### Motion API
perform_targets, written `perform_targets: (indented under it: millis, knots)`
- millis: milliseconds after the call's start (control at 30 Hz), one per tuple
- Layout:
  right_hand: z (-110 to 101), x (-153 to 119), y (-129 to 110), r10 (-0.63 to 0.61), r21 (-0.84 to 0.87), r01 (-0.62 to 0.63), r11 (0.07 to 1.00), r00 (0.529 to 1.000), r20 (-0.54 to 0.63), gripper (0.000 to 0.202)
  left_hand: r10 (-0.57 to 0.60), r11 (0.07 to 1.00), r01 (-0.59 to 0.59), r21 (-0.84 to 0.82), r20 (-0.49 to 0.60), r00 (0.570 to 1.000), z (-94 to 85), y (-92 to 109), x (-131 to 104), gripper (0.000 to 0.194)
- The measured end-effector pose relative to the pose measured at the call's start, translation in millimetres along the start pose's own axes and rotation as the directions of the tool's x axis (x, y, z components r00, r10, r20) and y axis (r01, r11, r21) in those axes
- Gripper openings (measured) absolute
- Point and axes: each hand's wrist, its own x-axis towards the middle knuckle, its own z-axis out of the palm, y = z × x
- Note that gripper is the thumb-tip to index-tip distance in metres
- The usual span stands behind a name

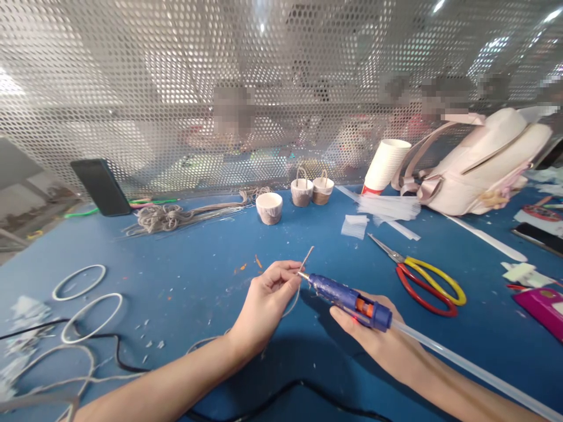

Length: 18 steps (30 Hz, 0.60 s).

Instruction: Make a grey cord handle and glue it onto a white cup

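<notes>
My left hand pinches a thin grey-beige cord, whose short end sticks up past the fingertips. The rest of the cord loops down below the hand toward the table. In my right hand is a blue hot glue gun with a long clear glue stick running out of its back. The gun's metal nozzle meets the cord close to my left fingertips; whether glue is coming out is too small to tell. A small red light glows on the gun.
Cord-wrapped small cups stand at the back, two with handles. Scissors with red and yellow handles lie right. Farther back are stacked paper cups, a backpack, a phone and bundled cord. White rings and a black cable lie left.
</notes>
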Motion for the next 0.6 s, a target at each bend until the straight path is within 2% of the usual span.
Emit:
perform_targets:
  millis: [133,267,367,600]
  knots:
    - [-0.5,1.0,-0.2,0.076,0.031,-0.075,0.997,0.997,-0.033,0.029,-0.011,1.000,0.011,-0.007,0.013,1.000,0.2,-0.1,-0.1,0.017]
    - [-0.4,0.5,-3.2,0.093,0.040,-0.091,0.995,0.994,-0.054,0.027,-0.005,1.000,0.005,-0.007,0.006,1.000,-0.5,-1.7,0.3,0.016]
    - [-0.3,-0.2,-4.0,0.074,0.039,-0.071,0.997,0.994,-0.081,0.027,0.000,1.000,0.000,-0.010,0.004,1.000,-0.8,-1.8,0.1,0.016]
    - [-1.9,-0.8,-1.1,0.037,-0.018,-0.038,0.999,0.998,-0.051,0.025,-0.006,1.000,0.006,-0.010,0.002,1.000,-0.9,-2.7,0.4,0.016]
